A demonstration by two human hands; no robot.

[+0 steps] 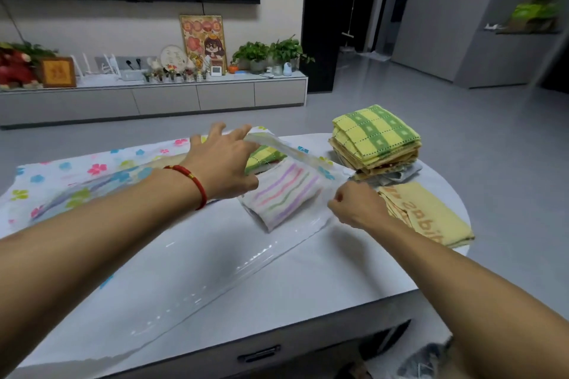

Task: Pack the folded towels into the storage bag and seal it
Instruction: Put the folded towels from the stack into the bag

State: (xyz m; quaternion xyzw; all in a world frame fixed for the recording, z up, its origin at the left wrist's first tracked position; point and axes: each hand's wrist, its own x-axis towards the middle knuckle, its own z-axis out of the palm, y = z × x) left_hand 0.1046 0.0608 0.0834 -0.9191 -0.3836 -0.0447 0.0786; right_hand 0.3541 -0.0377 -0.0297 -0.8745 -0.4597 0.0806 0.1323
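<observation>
A clear plastic storage bag (pixel 197 268) with flower print lies across the white table (pixel 308 295). Inside its mouth sits a folded white towel with pastel stripes (pixel 281 194), and behind it a green-yellow checked towel (pixel 264 157). My left hand (pixel 224 160) holds the bag's upper lip lifted, fingers spread over it. My right hand (pixel 354 206) pinches the lower edge of the bag's opening to the right of the striped towel. A stack of folded checked towels (pixel 375 138) stands at the table's far right, and a folded yellow towel with orange letters (pixel 428 212) lies nearer.
The table's rounded right end drops off just past the yellow towel. A drawer handle (pixel 258 354) shows on the table's front. A low TV cabinet (pixel 154 98) with plants and ornaments stands across the grey floor.
</observation>
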